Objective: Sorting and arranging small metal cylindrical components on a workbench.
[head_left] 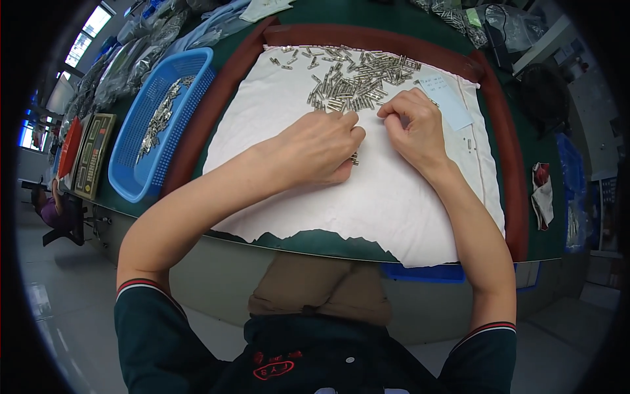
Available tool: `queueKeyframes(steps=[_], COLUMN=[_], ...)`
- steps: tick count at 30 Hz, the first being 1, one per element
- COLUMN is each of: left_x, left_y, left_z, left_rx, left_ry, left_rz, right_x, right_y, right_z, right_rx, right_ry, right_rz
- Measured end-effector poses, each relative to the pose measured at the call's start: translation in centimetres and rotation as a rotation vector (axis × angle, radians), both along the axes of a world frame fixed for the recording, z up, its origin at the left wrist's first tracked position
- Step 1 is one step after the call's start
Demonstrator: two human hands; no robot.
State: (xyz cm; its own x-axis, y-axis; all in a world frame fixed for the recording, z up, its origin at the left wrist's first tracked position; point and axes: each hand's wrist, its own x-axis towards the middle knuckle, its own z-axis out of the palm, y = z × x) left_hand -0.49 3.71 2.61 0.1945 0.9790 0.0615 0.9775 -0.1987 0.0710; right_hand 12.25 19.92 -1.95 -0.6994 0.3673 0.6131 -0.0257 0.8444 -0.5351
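A heap of small silvery metal cylinders (pixel 357 82) lies on a white cloth (pixel 256 144) in front of me. My left hand (pixel 323 146) curls over the cloth at the near edge of the heap. A few cylinders poke out below its fingers, beside the thumb, so it appears closed round several of them. To its right, my right hand (pixel 416 123) has thumb and forefinger bent together near the heap's right side. Whatever its fingertips may hold is too small to make out. A pale blue paper slip (pixel 447 102) with handwriting lies just beyond the right hand.
Dark red padded bars (pixel 374 34) border the cloth at the back and both sides. On the left stand a blue plastic basket (pixel 121 167) with metal parts and a scale (pixel 94 156). Bagged goods (pixel 141 56) pile up behind. A crumpled red-and-white cloth piece (pixel 542 197) lies at right.
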Motion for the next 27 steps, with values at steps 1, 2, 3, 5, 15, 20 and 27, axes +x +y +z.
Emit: queueKeyframes(steps=[1, 2, 3, 5, 15, 20, 27], left_x=[0.3, 0.7, 1.1, 1.6, 3.2, 3.2, 4.3], left_y=[0.0, -0.1, -0.1, -0.4, -0.6, -0.4, 0.8], left_z=[-0.1, -0.2, -0.3, -0.7, -3.3, -3.6, -0.7], left_rx=[-0.001, 0.0, 0.0, 0.047, 0.21, 0.21, -0.105], left_ry=[0.007, 0.124, 0.242, 0.344, 0.189, 0.239, 0.626], left_rz=[0.004, -0.003, -0.009, 0.007, 0.105, 0.06, -0.076], right_x=[-0.1, -0.1, -0.1, -0.4, 0.6, 0.5, 0.6], right_y=[0.0, 0.0, -0.1, -0.2, -0.3, -0.2, 0.0], right_z=[0.0, 0.0, -0.1, 0.1, 0.3, 0.2, 0.2], right_rx=[-0.006, -0.011, -0.012, 0.012, 0.037, 0.014, 0.026], right_ry=[-0.008, -0.014, -0.005, -0.008, -0.039, -0.067, -0.074], right_rz=[-0.004, -0.007, 0.0, 0.012, 0.072, 0.055, 0.04])
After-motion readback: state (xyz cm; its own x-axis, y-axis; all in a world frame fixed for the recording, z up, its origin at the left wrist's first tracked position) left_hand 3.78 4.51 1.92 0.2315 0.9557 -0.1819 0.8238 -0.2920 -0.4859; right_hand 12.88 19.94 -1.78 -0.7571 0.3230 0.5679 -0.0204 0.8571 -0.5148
